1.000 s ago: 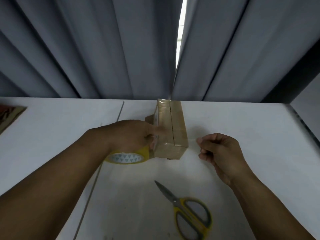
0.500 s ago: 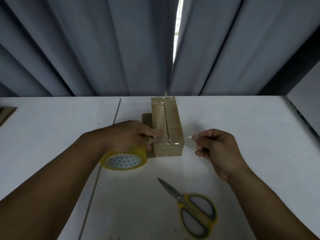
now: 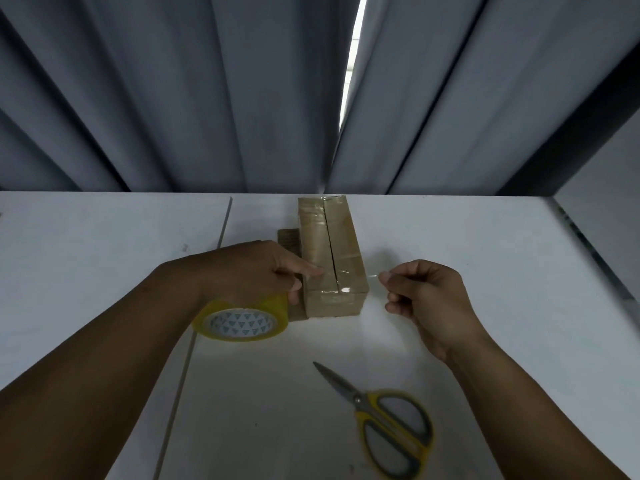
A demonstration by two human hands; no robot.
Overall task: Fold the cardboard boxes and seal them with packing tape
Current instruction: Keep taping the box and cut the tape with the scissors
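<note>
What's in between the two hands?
In the head view, the near end of the cardboard box lies between the left hand and right hand, with clear tape stretched from it to the right hand.

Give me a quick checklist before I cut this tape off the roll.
1. Box flaps closed, meeting along the top seam: ok.
2. Tape strip pulled across the box's near end: ok.
3. Left hand holds the tape roll, forefinger pressing the box top: ok.
4. Right hand pinches the strip's free end: ok.
5. Strip stuck flat down the box's right side: cannot tell.
6. Scissors lie on the table nearby, but neither hand is free to take them: not ok.
</note>
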